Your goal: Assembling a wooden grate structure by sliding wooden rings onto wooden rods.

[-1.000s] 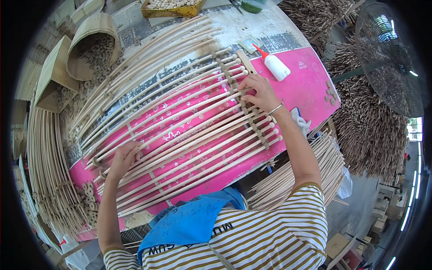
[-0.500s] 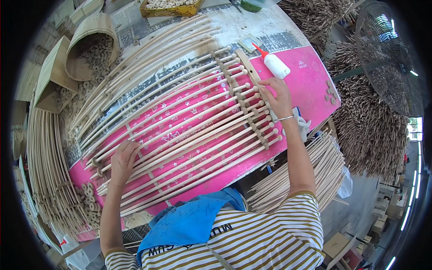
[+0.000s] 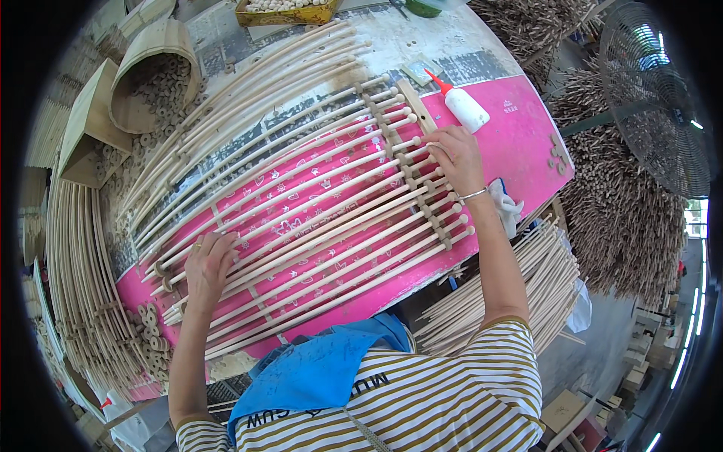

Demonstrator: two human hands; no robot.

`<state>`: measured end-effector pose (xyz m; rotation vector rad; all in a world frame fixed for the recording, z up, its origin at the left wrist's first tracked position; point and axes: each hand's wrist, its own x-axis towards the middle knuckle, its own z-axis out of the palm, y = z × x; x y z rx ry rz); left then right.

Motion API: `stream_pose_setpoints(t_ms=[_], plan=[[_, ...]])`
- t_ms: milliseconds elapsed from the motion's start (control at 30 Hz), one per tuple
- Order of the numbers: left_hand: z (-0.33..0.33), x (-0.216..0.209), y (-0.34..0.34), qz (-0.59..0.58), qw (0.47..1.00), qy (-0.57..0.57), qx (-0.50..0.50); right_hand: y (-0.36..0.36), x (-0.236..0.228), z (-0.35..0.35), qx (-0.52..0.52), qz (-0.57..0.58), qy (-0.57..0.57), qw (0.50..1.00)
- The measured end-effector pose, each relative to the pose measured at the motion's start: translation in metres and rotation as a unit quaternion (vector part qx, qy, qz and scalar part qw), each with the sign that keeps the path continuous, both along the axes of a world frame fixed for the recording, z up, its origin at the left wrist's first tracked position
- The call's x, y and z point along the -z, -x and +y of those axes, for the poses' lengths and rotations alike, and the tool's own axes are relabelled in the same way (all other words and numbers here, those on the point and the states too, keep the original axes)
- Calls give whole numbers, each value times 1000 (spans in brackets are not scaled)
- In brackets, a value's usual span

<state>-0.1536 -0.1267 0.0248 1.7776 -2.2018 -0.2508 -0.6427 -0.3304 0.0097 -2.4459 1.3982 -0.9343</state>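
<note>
Long pale wooden rods (image 3: pixel 324 215) lie side by side across the table, many with a round ball at the right end. Brown wooden rings or discs (image 3: pixel 407 172) sit in a row on them just inside the balls. My left hand (image 3: pixel 211 267) has its fingers bent and closed about a rod near the left ends, where a few brown rings (image 3: pixel 160 269) sit. My right hand (image 3: pixel 457 160) has thumb and fingers closed at the ball end of a rod. A slotted wooden bar (image 3: pixel 416 107) runs alongside the balls, partly hidden by this hand.
Right of the bar lies a white glue bottle (image 3: pixel 467 111) with a red tip. A wooden bucket (image 3: pixel 154 83) of rings tips over at the far left, and loose rings (image 3: pixel 157 339) pile nearer. Rod bundles (image 3: pixel 512 279) fill the lower right. A fan (image 3: pixel 655 98) stands beyond.
My right hand has shifted slightly left and nearer, from beside the bar onto a rod's ball end. My left hand has barely moved. The bottle stays put.
</note>
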Motion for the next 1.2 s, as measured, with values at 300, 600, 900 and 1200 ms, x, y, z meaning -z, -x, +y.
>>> stream_pose_setpoints(t_ms=[300, 600, 900, 1200], plan=[[-35, 9, 6, -57, 998, 40, 3, -28, 5, -11, -31, 30, 4, 999], [-48, 2, 9, -62, 996, 53, 18, -39, 2, -19, -104, 74, -19, 992], [-48, -1, 11, -48, 997, 48, 23, -46, -2, -28, -141, 92, 4, 986], [-55, 6, 0, 103, 989, -109, 20, -43, -6, -33, -94, 90, -42, 991]])
